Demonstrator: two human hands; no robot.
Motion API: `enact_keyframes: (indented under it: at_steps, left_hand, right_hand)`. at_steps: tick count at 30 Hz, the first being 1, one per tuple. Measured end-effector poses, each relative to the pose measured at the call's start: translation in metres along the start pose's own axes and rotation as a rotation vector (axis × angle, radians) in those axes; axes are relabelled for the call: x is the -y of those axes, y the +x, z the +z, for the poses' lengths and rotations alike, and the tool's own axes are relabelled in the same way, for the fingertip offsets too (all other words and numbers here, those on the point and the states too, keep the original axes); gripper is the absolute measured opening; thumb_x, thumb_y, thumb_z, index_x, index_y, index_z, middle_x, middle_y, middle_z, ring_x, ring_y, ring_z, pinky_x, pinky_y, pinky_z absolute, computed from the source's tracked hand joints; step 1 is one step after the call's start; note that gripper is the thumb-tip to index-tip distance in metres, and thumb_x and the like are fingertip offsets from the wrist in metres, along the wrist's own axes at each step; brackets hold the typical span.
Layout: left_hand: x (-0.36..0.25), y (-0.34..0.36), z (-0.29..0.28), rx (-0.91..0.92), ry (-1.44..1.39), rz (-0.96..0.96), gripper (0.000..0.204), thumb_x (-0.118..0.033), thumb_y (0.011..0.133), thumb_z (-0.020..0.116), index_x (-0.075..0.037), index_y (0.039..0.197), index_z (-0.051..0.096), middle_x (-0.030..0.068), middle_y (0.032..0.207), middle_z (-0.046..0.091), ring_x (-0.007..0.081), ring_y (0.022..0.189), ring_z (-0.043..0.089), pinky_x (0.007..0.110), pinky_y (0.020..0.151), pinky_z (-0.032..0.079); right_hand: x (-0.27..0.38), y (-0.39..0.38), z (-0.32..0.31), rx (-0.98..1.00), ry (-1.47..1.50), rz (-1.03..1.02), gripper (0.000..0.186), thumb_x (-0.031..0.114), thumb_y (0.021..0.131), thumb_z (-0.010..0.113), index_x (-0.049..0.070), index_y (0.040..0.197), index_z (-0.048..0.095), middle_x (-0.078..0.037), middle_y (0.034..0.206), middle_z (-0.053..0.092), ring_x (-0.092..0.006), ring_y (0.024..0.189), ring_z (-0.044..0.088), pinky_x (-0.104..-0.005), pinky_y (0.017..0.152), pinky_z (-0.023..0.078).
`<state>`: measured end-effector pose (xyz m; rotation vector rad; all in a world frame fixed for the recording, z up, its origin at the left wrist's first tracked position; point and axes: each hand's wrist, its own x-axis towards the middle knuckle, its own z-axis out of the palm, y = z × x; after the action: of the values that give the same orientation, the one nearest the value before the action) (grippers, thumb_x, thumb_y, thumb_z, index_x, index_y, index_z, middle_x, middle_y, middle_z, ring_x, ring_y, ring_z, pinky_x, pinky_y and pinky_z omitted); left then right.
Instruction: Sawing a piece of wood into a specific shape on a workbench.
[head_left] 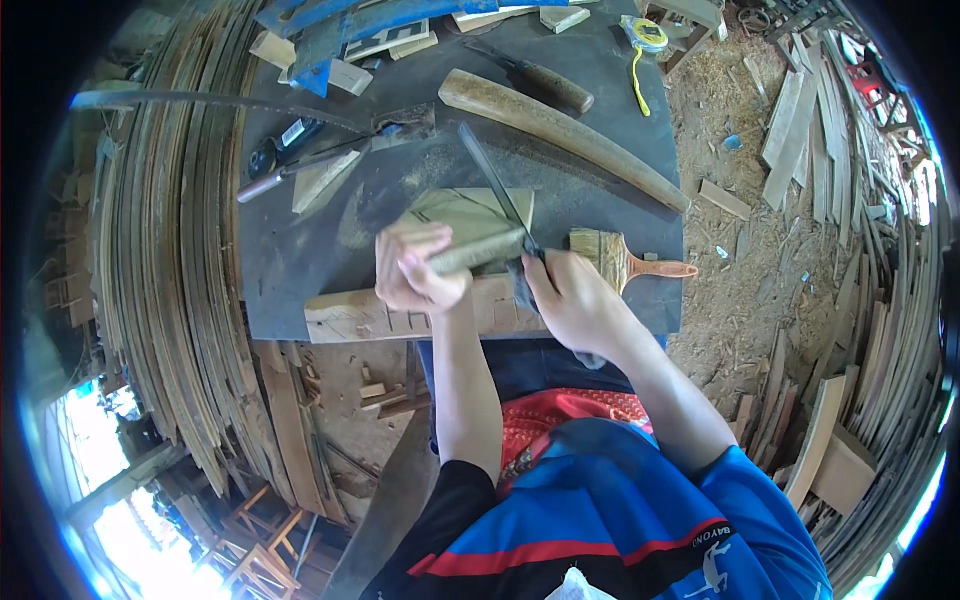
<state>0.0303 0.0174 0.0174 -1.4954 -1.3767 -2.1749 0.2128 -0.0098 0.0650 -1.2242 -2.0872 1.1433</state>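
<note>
My left hand (pixel 420 268) is wrapped round a flat wooden block (pixel 480 215), slightly smeared by motion. In my right hand (pixel 575 300) is the dark handle of a long, narrow metal-bladed tool (pixel 490 175). Its blade slants up and left across the block's right end; whether it is a file or a saw I cannot tell. A dark cloth-like scrap shows under the right hand. Below both hands lies a wooden bar (pixel 350 315) with pencil marks, along the table's near edge. To the right of my right hand sits a paintbrush (pixel 630 262) with a reddish handle.
On the dark table (pixel 290 230) lie a long curved timber piece (pixel 560 135), a wooden-handled tool (pixel 545 78), a bow-like saw (pixel 230 100), a yellow tape measure (pixel 645 35) and blue metal parts (pixel 330 35). Stacked planks (pixel 190 220) line the left; wood scraps cover the right floor.
</note>
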Motion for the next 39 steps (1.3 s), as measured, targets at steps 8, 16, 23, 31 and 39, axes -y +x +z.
enact_keyframes:
  at_steps: [8,16,23,31,39]
  left_hand:
    - [-0.003,0.011,0.005,-0.109,0.048,0.04,0.049,-0.024,0.097,0.043,-0.001,0.056,0.059,0.0095,0.053,0.061,0.0239,0.048,0.056,0.034,0.054,0.044]
    - [-0.064,0.073,-0.061,0.098,0.183,0.508,0.041,-0.027,0.106,0.036,-0.004,0.086,0.063,0.0092,0.055,0.057,0.022,0.046,0.054,0.035,0.045,0.046]
    - [-0.065,0.05,-0.13,0.084,0.507,0.585,0.031,-0.026,0.106,0.036,-0.001,0.111,0.055,0.0108,0.06,0.058,0.0221,0.044,0.048,0.032,0.041,0.041]
    - [-0.089,0.016,-0.136,-0.053,0.65,0.552,0.051,-0.031,0.103,0.032,0.0,0.073,0.06,0.0093,0.053,0.054,0.0228,0.046,0.052,0.034,0.045,0.044]
    - [-0.106,-0.018,-0.118,0.037,0.248,0.113,0.059,-0.035,0.1,0.028,-0.004,0.059,0.057,0.01,0.053,0.059,0.0237,0.048,0.055,0.035,0.049,0.045]
  right_hand:
    - [-0.013,0.016,0.013,0.029,0.086,0.055,0.028,0.022,0.102,0.052,-0.002,0.09,0.061,-0.022,0.074,0.055,-0.042,0.071,0.057,-0.0504,0.064,0.043]
    - [0.044,-0.02,0.028,-0.08,0.252,-0.362,0.037,0.021,0.102,0.056,-0.004,0.075,0.056,-0.022,0.058,0.05,-0.0335,0.051,0.052,-0.0462,0.052,0.037]
    - [0.064,-0.033,0.062,0.284,0.511,-0.001,0.046,0.025,0.105,0.048,-0.004,0.068,0.052,-0.018,0.053,0.05,-0.0271,0.05,0.055,-0.0427,0.053,0.039]
    - [0.062,-0.069,0.061,0.375,0.456,0.048,0.04,0.022,0.105,0.047,-0.003,0.074,0.052,-0.014,0.056,0.05,-0.0249,0.051,0.049,-0.0411,0.054,0.04]
    - [0.047,-0.111,0.055,0.298,0.489,0.187,0.029,0.017,0.106,0.047,-0.001,0.084,0.053,-0.009,0.058,0.049,-0.0155,0.052,0.042,-0.0369,0.051,0.037]
